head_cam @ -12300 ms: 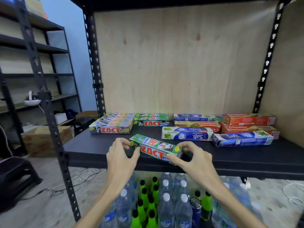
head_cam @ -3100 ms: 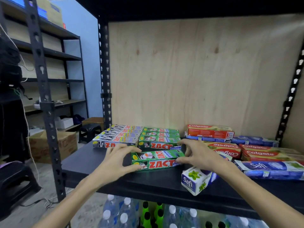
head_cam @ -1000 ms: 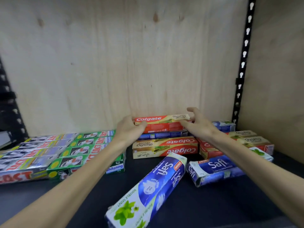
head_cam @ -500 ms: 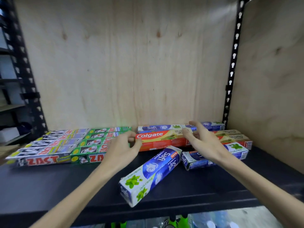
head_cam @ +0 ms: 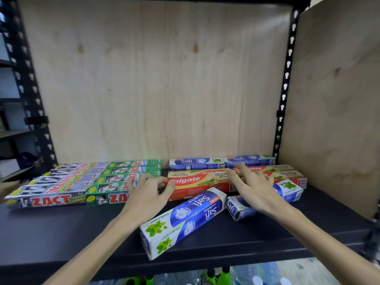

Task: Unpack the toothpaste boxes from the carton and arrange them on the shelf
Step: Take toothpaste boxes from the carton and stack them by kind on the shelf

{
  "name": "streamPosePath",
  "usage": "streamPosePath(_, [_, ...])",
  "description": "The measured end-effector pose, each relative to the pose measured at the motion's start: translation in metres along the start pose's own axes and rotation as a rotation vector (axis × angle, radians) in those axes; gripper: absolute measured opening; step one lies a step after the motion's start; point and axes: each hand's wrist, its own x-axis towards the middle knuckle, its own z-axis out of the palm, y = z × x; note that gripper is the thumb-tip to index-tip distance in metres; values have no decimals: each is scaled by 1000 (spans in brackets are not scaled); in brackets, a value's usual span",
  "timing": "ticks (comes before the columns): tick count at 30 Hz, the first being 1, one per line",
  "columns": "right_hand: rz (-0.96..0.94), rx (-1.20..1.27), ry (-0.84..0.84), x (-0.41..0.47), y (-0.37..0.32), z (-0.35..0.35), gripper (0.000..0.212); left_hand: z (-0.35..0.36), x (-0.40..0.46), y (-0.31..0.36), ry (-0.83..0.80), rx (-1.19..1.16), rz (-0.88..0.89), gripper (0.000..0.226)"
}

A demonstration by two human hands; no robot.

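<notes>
We had both hands over the Colgate box [head_cam: 202, 183] mid-frame: left hand [head_cam: 147, 195] loosely curled at its end, right hand [head_cam: 251, 187] spread flat, neither gripping.

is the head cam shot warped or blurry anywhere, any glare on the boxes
Head view: wide-angle bowing bends the shelf uprights and stretches the forearms at the bottom corners; the left hand and right hand are slightly soft; the silver Zact boxes catch pale sheen; print on the front Safi box stays legible; lighting on the plywood back is even.
</notes>
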Motion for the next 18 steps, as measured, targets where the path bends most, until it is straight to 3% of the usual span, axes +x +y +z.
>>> streamPosePath(5, [-5,-39,46,21,7,-3,43,0,24,-7,115,28,75,25])
streamPosePath(12, [-155,-96,-49,99,21,6,30,3,102,-16,-21,-2,170,23])
streamPosePath(14, [-181,-156,-99,121,21,13,34,7,123,-19,-116,4,141,26])
streamPosePath(18, [-225,-162,-171,149,21,25,63,17,154,-35,-227,-93,119,25])
